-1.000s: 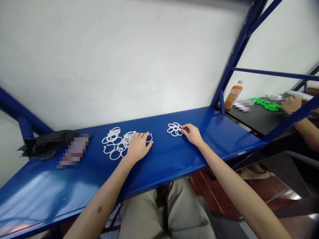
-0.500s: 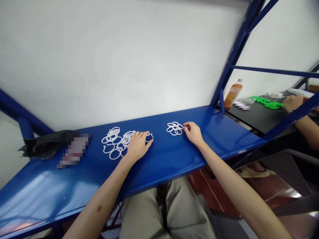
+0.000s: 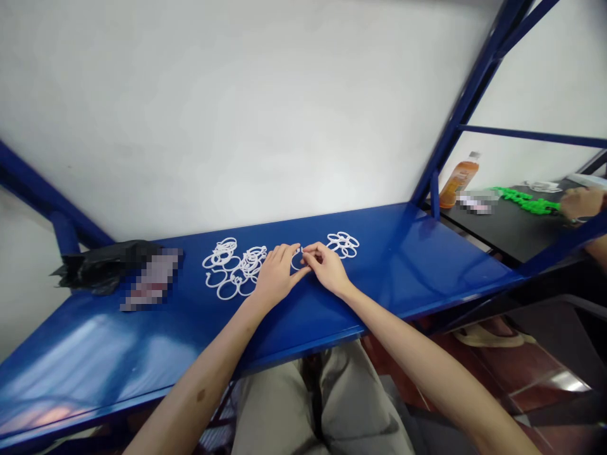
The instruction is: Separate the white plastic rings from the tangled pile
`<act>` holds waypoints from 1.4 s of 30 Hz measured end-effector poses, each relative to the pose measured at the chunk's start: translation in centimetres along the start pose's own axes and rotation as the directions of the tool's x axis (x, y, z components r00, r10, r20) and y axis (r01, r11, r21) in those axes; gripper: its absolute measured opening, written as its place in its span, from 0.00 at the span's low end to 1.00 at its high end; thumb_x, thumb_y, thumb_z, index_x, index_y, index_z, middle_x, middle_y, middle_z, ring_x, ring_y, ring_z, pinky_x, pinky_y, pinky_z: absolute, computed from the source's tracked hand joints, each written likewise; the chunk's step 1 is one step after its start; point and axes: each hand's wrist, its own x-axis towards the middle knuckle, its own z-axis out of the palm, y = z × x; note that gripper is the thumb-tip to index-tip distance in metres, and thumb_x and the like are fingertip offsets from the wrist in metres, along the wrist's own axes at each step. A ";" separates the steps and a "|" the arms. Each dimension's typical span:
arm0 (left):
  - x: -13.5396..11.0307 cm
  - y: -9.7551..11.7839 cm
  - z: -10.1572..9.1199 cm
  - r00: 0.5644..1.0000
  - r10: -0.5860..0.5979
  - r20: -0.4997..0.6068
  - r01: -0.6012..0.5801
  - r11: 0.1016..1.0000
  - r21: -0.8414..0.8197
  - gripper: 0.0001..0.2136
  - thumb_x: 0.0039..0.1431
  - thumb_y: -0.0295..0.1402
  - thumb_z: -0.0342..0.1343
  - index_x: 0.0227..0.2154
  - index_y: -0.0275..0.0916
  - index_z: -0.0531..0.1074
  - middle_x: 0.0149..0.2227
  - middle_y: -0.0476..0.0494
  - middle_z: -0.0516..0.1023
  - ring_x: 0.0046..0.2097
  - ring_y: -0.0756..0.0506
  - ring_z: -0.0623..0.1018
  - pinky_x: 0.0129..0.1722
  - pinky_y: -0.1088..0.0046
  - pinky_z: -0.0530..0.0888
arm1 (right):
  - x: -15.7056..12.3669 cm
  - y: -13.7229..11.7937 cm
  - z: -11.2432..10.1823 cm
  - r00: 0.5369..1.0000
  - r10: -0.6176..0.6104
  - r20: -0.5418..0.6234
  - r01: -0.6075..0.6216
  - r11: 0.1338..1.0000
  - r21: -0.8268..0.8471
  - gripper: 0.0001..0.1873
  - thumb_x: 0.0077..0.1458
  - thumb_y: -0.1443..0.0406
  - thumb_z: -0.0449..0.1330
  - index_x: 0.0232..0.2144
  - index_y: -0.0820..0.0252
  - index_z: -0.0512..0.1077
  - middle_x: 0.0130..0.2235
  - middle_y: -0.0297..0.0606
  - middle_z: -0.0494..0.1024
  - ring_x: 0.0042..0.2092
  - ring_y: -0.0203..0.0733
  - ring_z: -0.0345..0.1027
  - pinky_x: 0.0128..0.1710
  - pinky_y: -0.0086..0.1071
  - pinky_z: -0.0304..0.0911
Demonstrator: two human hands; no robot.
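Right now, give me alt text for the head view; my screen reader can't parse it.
Both hands meet on a blue shelf, the left hand and right hand pinching one white ring between them. A loose ring pile lies to the left, a smaller cluster to the right.

You get soft, even light from above. The glossy blue desk (image 3: 118, 354) throws pale glare at its near left end. Shadows stay faint. Straight frame posts (image 3: 467, 95) bow toward the edges, and two patches are pixelated.
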 end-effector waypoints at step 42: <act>0.5 -3.3 -2.3 0.945 -0.322 0.048 0.267 0.851 0.452 0.16 0.64 0.38 0.51 0.49 0.37 0.75 0.49 0.33 0.76 0.54 0.31 0.70 0.52 0.52 0.68 | 4.2 0.8 -7.1 0.975 -0.180 -0.131 -0.003 0.578 -0.816 0.07 0.60 0.69 0.58 0.38 0.61 0.76 0.38 0.43 0.80 0.42 0.48 0.69 0.44 0.38 0.63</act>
